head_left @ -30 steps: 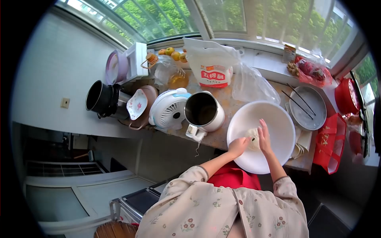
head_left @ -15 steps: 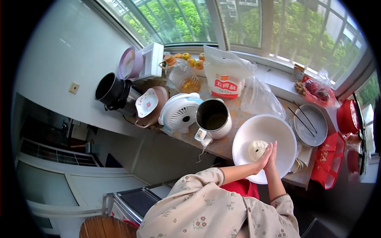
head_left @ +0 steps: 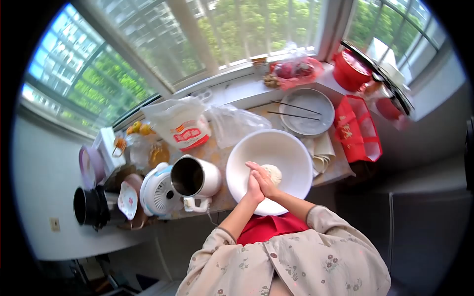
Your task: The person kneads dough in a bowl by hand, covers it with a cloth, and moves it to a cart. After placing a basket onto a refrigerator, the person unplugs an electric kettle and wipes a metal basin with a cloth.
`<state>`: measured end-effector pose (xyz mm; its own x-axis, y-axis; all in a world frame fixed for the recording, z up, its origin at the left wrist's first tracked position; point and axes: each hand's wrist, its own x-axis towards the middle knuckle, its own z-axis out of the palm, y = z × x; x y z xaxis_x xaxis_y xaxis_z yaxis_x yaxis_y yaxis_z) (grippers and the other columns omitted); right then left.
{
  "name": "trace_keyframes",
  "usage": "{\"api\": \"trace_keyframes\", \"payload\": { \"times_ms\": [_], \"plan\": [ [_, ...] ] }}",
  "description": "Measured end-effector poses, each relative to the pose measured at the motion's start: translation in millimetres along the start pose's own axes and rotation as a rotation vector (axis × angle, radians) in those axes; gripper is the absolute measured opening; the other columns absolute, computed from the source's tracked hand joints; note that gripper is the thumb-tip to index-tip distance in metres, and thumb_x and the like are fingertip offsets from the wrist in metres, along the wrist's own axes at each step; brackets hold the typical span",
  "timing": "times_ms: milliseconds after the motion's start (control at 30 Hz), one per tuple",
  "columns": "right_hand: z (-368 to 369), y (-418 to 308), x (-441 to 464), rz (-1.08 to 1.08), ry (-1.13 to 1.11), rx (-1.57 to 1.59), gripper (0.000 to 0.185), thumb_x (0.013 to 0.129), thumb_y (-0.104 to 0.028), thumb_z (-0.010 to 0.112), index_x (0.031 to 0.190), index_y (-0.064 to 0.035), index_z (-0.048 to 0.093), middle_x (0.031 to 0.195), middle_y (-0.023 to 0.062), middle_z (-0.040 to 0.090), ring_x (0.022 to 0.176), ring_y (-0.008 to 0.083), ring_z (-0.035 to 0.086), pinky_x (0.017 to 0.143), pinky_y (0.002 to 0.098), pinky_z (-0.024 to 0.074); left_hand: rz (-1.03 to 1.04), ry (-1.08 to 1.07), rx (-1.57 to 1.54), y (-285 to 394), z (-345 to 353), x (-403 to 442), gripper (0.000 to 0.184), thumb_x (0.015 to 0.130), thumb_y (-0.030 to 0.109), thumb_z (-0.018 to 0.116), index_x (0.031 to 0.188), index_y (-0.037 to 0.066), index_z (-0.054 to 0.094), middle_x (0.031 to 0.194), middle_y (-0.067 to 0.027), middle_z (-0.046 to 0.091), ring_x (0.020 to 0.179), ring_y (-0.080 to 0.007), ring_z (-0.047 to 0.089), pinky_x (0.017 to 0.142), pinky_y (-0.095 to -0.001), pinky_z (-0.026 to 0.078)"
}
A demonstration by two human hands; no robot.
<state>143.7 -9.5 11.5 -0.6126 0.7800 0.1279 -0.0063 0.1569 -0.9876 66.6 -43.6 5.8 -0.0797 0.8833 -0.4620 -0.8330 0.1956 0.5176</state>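
Observation:
A large white bowl [head_left: 291, 153] stands at the counter's front edge, with a pale lump of dough [head_left: 273, 173] inside. Over the bowl, my left hand [head_left: 253, 191] and my right hand [head_left: 265, 181] are pressed palm to palm, fingers stretched out. They are just left of the dough in the picture and partly cover it. Whether anything lies between the palms is hidden. Under the bowl's near rim shows red cloth [head_left: 271, 228] at my waist.
Left of the bowl stand a white pitcher [head_left: 211, 178], a small fan [head_left: 160, 192] and an oil bottle [head_left: 158, 153]. Behind are a flour bag [head_left: 173, 121] and a clear plastic bag [head_left: 237, 126]. Chopsticks lie across a round pan [head_left: 308, 111], near a red bag [head_left: 353, 130].
My view has turned to the right, so the counter things appear further left. My hands, still palm to palm, have shifted from the dough's right side to its left in the picture.

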Motion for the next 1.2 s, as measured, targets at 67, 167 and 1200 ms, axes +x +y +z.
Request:
{"api": "trace_keyframes", "payload": {
  "times_ms": [67,167,1200],
  "plan": [
    [-12.5,44.9,6.0,0.261,0.128,-0.200,0.044,0.097,-0.030,0.041,0.133,-0.0042,0.047,0.134,0.0179,0.049,0.131,0.0354,0.037,0.111,0.0416,0.0234,-0.124,-0.030,-0.099,13.7,12.3,-14.2,0.071,0.094,0.061,0.030,0.150,0.020,0.014,0.154,-0.0111,0.015,0.140,-0.0246,0.021,0.113,-0.0427,0.019],
    [-17.6,34.0,13.5,0.348,0.326,-0.146,0.044,0.097,-0.031,0.041,0.132,-0.0048,0.049,0.136,0.0158,0.047,0.133,0.0339,0.034,0.111,0.0408,0.0226,-0.127,0.200,-0.009,45.9,22.2,-27.7,0.069,0.094,0.061,0.030,0.147,0.019,0.018,0.153,-0.0117,0.016,0.137,-0.0275,0.025,0.111,-0.0465,0.021],
    [-23.4,-15.5,-6.1,-0.368,-0.025,-0.696,0.037,0.091,-0.027,0.051,0.124,-0.0111,0.054,0.134,0.0134,0.049,0.129,0.0326,0.041,0.108,0.0470,0.0281,-0.268,0.034,-0.182,59.5,36.5,-86.9,0.057,0.098,0.052,0.027,0.140,0.014,0.035,0.143,-0.0095,0.040,0.132,-0.0228,0.036,0.110,-0.0428,0.027]
  ]
}}
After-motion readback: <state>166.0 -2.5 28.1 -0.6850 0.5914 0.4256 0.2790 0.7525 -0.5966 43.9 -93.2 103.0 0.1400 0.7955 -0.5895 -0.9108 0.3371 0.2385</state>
